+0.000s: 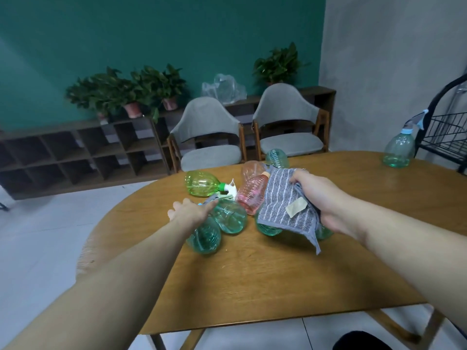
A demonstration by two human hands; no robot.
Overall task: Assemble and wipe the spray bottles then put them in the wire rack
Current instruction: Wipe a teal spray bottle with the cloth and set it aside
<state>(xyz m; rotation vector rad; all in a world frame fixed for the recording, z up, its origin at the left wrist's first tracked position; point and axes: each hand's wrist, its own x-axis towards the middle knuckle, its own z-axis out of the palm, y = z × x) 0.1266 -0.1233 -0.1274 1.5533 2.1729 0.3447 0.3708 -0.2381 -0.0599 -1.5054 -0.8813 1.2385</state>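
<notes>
Reaching into the bottle pile, cloth ready.

Left hand [188, 210], fingers loosely extended and holding nothing, hovers over a teal clear-plastic bottle [228, 216] at frame centre; right hand [321, 198] grips the grey striped cloth [284, 200], likely for wiping.

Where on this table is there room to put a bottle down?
Bare wood lies along the near table edge below the striped cloth, and between the pile and the standing teal spray bottle. It is crowded mid-table, around the pink bottle.

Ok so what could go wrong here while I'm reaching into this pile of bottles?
The left hand reaches into loose bottles lying on their sides; the teal bottle near the table edge could roll off. The striped grey cloth in the right hand hangs over the pile, hiding the bottles beneath and perhaps dragging them.
</notes>
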